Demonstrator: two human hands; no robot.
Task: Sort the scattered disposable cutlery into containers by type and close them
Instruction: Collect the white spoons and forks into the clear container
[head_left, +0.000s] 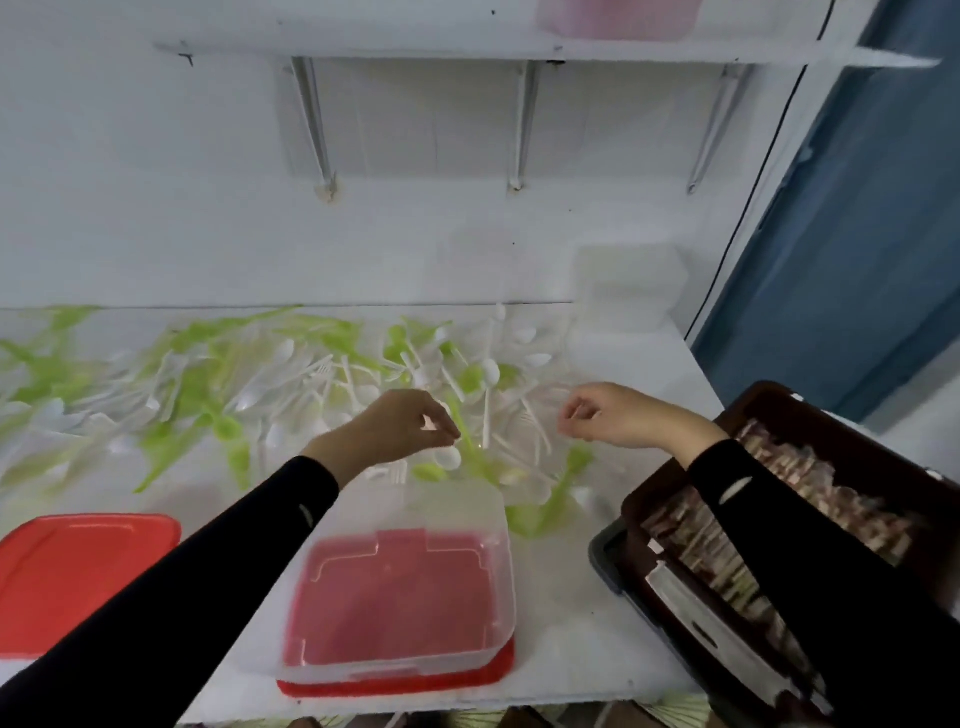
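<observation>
The cutlery pile (322, 374) lies just behind the clear container (452, 506). Both the left hand (400, 426) and right hand (608, 415) curl their fingers over it; blur hides any pinch. Tangled pieces could come up mixed.

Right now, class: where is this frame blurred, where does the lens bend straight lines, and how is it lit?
Head view: the scattered green and white plastic cutlery smears, worst at the left; the white wall shelf and blue door lean and curve with the wide lens; light is soft and even, shadows faint, no strong glare.
</observation>
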